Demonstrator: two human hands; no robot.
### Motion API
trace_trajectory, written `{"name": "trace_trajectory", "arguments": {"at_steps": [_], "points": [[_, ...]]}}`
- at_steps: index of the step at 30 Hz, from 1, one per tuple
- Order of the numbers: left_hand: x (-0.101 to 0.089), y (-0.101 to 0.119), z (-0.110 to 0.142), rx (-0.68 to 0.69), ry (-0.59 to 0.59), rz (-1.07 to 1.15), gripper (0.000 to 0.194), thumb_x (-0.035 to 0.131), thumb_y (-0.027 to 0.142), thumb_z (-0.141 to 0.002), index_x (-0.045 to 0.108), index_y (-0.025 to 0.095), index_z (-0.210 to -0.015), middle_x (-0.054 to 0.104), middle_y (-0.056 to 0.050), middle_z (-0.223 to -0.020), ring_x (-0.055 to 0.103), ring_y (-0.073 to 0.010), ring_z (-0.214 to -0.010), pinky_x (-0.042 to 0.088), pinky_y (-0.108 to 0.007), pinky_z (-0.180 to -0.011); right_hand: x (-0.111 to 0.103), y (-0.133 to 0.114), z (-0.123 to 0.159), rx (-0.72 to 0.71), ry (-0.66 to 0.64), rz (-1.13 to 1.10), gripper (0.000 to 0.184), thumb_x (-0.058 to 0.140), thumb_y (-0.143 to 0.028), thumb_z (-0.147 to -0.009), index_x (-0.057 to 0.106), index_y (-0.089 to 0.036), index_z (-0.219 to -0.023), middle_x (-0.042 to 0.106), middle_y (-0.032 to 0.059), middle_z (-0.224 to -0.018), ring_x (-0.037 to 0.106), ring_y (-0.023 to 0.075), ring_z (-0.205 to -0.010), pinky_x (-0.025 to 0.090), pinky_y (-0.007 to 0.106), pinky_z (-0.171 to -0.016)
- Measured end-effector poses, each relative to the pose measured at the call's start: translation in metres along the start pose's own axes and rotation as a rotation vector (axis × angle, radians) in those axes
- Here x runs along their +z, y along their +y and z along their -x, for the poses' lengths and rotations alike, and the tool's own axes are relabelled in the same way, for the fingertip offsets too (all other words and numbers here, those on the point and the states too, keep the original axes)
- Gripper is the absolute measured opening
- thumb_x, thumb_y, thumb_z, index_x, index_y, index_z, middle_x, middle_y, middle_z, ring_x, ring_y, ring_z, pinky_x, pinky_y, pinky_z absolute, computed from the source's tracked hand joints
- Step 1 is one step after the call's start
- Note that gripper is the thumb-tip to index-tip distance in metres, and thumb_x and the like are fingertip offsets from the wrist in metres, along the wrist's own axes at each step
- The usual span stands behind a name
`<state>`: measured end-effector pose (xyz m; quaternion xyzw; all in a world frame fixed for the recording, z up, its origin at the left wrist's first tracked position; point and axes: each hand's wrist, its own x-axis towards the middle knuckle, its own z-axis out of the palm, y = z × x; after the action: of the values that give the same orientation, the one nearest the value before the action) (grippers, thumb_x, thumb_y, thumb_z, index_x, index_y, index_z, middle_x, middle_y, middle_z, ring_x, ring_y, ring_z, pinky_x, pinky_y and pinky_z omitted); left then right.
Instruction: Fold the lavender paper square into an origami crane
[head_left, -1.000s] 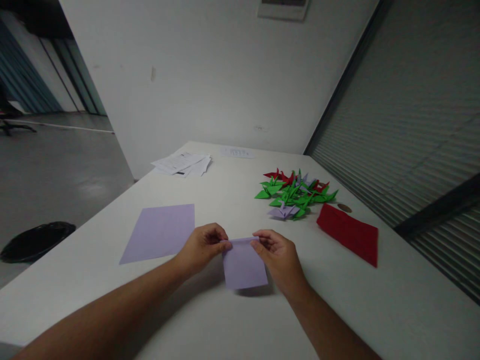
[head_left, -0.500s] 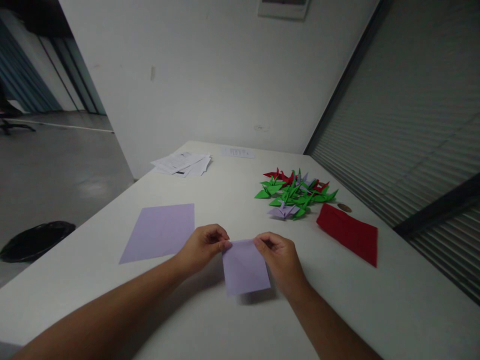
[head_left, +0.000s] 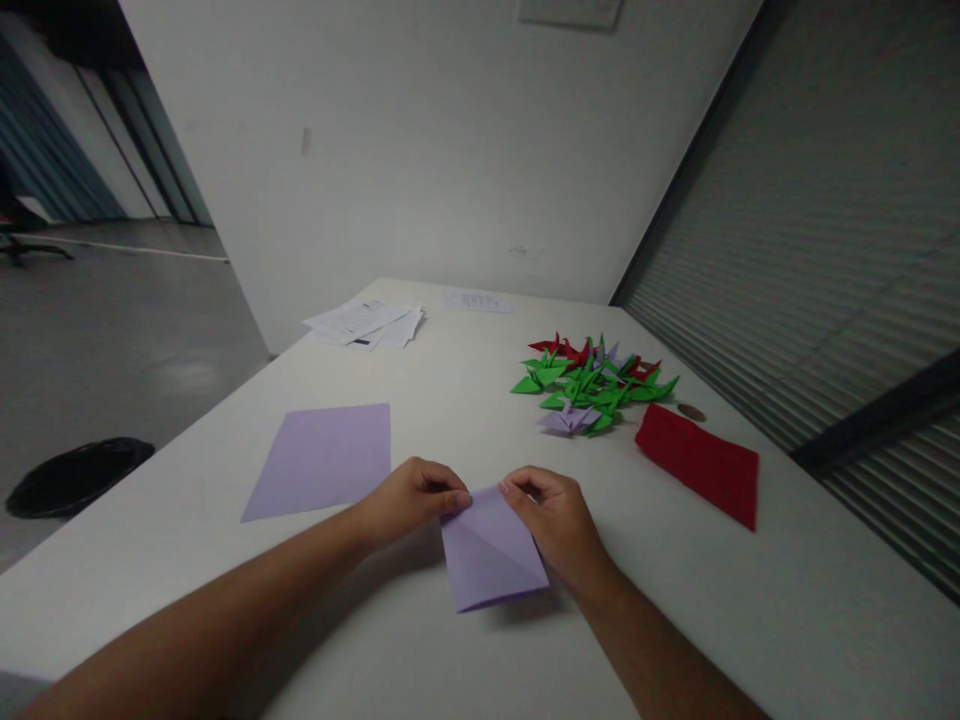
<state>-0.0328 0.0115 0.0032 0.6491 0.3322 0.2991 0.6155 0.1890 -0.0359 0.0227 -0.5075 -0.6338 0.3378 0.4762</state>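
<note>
Lilac square held at six o'clock of view, apparently raised off table. Its far edge is pinched between thumb and fingers by left hand at eleven, right hand at one. Since half a second ago, square has been tilted, slanting crease exposed; judged mid-fold. Cranes left untouched at three-thirty.

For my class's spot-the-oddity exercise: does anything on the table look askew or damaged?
Slightly: white printed sheets near the far-left corner overlap at uneven angles. The held lavender paper shows no visible tear.
</note>
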Motion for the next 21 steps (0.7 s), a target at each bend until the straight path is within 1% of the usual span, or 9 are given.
{"name": "trace_trajectory", "arguments": {"at_steps": [4,9,11,15,19,21], "points": [[-0.0005,0.0017,0.0020,0.000,-0.012,-0.082,0.030,0.070,0.040,-0.087,0.072,0.012,-0.077,0.061,0.000,-0.065,0.051,-0.0109,-0.061,0.041,-0.024,-0.061,0.0022,0.0017,-0.0007,0.006,-0.016,0.016,0.023,0.068,-0.035,-0.086,0.070,-0.018,-0.071,0.068,0.0027,-0.069,0.061,0.0180,-0.067,0.047,0.028,-0.064],[-0.0014,0.0041,0.0039,0.043,-0.029,-0.215,0.031,0.066,0.041,-0.090,0.070,0.013,-0.078,0.061,-0.001,-0.071,0.053,-0.0123,-0.066,0.042,-0.024,-0.062,0.0037,0.0069,-0.0010,0.067,-0.026,-0.033,0.024,0.070,-0.038,-0.085,0.070,-0.017,-0.073,0.068,0.0026,-0.068,0.060,0.0172,-0.065,0.046,0.026,-0.060],[-0.0004,0.0038,0.0040,0.037,-0.042,-0.211,0.032,0.065,0.043,-0.090,0.070,0.013,-0.078,0.060,-0.001,-0.070,0.052,-0.0121,-0.065,0.041,-0.024,-0.061,0.0039,0.0071,-0.0007,0.078,-0.035,-0.028,0.023,0.070,-0.037,-0.085,0.071,-0.017,-0.074,0.069,0.0030,-0.069,0.061,0.0174,-0.065,0.047,0.026,-0.059],[0.0021,0.0018,0.0040,-0.005,-0.070,-0.161,0.035,0.065,0.047,-0.090,0.069,0.014,-0.079,0.054,0.002,-0.063,0.046,-0.0104,-0.058,0.037,-0.023,-0.055,0.0044,0.0034,0.0000,0.075,-0.064,0.029,0.022,0.068,-0.035,-0.084,0.073,-0.017,-0.073,0.072,0.0044,-0.070,0.064,0.0191,-0.068,0.048,0.028,-0.062],[0.0015,0.0017,0.0050,0.030,-0.052,-0.269,0.035,0.063,0.045,-0.093,0.069,0.013,-0.079,0.055,0.001,-0.065,0.047,-0.0102,-0.058,0.036,-0.022,-0.054,0.0050,0.0005,0.0000,0.083,-0.087,0.051,0.023,0.068,-0.035,-0.084,0.074,-0.018,-0.071,0.073,0.0045,-0.069,0.065,0.0193,-0.066,0.048,0.028,-0.062],[0.0013,0.0023,0.0053,0.044,-0.065,-0.283,0.034,0.062,0.044,-0.094,0.069,0.013,-0.079,0.055,0.001,-0.067,0.047,-0.0103,-0.059,0.036,-0.022,-0.055,0.0050,0.0008,-0.0002,0.081,-0.093,0.058,0.023,0.068,-0.035,-0.084,0.073,-0.018,-0.071,0.073,0.0043,-0.069,0.065,0.0191,-0.066,0.047,0.028,-0.061]]}}
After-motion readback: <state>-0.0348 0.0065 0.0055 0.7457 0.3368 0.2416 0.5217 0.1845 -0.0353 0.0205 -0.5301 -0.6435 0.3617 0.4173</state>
